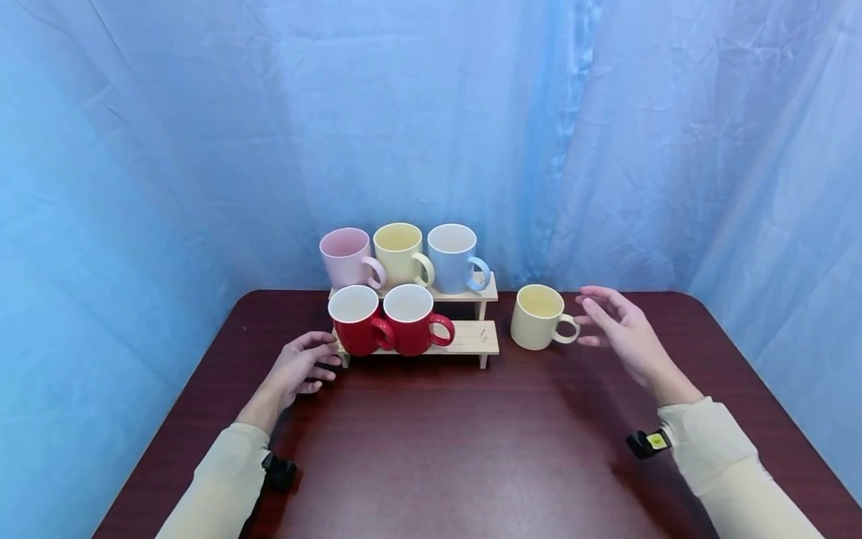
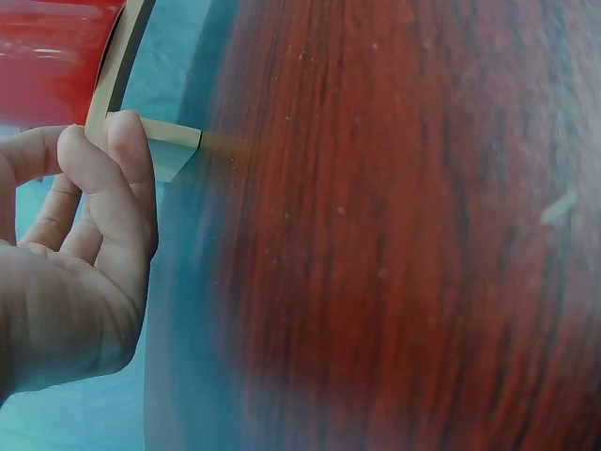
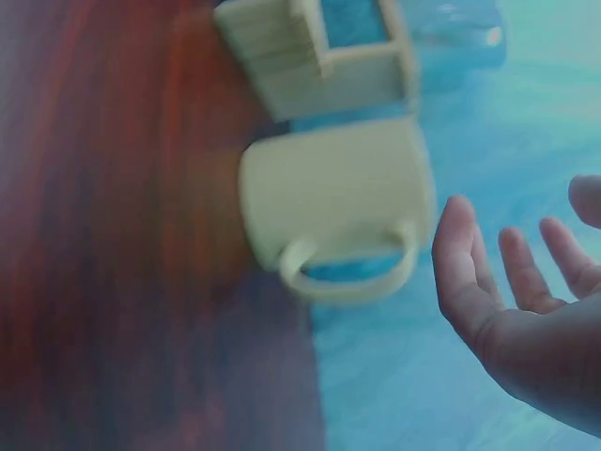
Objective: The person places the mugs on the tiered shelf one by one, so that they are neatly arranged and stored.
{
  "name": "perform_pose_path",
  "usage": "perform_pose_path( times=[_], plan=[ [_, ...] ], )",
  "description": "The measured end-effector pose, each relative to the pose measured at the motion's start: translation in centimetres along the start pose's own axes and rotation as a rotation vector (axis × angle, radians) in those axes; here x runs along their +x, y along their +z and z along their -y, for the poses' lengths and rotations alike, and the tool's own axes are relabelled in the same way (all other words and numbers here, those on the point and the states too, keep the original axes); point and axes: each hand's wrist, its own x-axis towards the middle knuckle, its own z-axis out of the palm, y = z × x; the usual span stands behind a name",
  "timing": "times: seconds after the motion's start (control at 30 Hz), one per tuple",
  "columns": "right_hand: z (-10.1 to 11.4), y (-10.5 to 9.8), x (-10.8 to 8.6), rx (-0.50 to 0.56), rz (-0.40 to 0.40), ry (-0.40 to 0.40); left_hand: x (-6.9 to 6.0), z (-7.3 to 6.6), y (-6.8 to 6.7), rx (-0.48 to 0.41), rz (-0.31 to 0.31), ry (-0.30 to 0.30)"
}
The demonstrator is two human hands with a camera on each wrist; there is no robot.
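Note:
A pale yellow mug stands upright on the table, right of a two-tier wooden rack. My right hand hovers just right of its handle, fingers parted and holding nothing; the right wrist view shows a gap between the fingers and the mug. At the rack's lower left end is my left hand, fingers loosely bent. Its fingertips overlap the shelf end in the left wrist view; I cannot tell whether they touch. Two red mugs sit on the lower tier.
On the upper tier stand a pink mug, another yellow mug and a light blue mug. A small peg shows on the lower tier's right part. Blue curtains hang around the dark wooden table.

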Motion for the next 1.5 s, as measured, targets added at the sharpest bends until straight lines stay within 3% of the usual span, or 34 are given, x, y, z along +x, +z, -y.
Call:
perform_pose_path(
  times=[0.23,0.43,0.63,0.93,1.03,1.27,1.5],
  plan=[
    [-3.1,-2.3,-0.2,0.017,0.068,0.197,0.2,-0.2,0.7,0.003,0.015,0.000],
    [-4.7,-2.5,0.3,0.008,0.088,0.288,0.3,-0.5,1.0,-0.001,0.023,-0.002],
    [-5.0,-2.0,1.5,-0.071,0.094,0.362,0.5,-0.4,1.2,-0.001,0.024,-0.002],
    [-4.1,-3.8,1.4,-0.102,0.043,0.441,1.9,-0.6,3.4,0.004,0.060,0.011],
    [-4.5,-3.5,1.8,-0.077,0.062,0.455,1.8,-0.5,2.9,0.017,0.044,0.008],
    [-5.4,-1.2,3.2,-0.021,0.078,0.450,0.7,-0.4,0.4,0.035,0.014,-0.009],
    [-5.5,-0.5,2.9,0.030,0.065,0.423,-0.1,-0.6,0.0,0.034,0.024,-0.012]
  ],
)
